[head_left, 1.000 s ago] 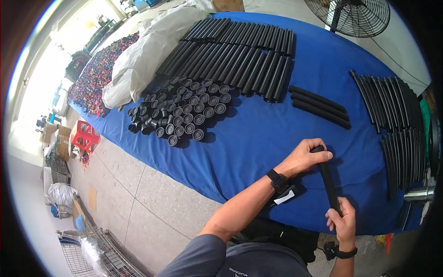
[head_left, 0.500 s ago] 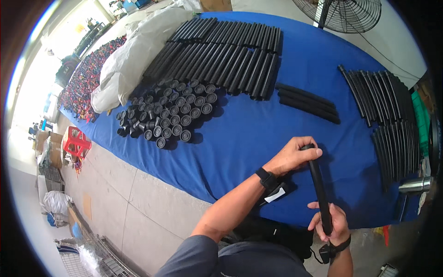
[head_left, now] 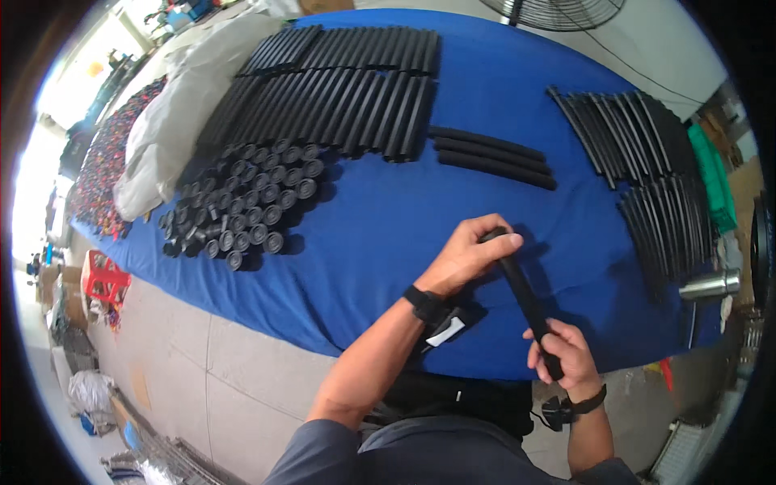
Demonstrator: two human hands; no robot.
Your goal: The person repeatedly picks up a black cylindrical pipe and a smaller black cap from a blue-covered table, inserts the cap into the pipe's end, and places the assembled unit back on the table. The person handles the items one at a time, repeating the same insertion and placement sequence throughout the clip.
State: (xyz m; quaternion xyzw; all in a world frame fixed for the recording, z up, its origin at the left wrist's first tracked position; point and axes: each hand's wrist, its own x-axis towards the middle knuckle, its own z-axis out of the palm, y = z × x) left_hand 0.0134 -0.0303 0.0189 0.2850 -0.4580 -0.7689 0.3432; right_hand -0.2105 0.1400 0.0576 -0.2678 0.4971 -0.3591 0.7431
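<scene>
A black tube [head_left: 527, 293] slants between my two hands above the front of the blue-covered table. Its far end is gripped by my left hand [head_left: 475, 249], thumb laid over the top. Around the near end, the fingers of my right hand [head_left: 571, 354] are wrapped. Whether a cap sits under the left thumb is hidden. Three black tubes [head_left: 495, 158] lie side by side beyond my hands. Farther left are rows of black tubes [head_left: 343, 109] and a heap of round black caps [head_left: 257, 196].
Thinner black rods [head_left: 618, 137] lie in two groups at the right, near a metal cylinder [head_left: 710, 284] and a green bin [head_left: 711, 178]. A white sheet [head_left: 182, 105] lies by a multicoloured pile [head_left: 113, 153]. Behind the table stands a fan [head_left: 558, 12]; a red stool [head_left: 105, 277] is at left.
My right hand's fingers, partly spread before, have closed round the tube's near end. The whole view has turned, so the table's contents appear farther left and higher.
</scene>
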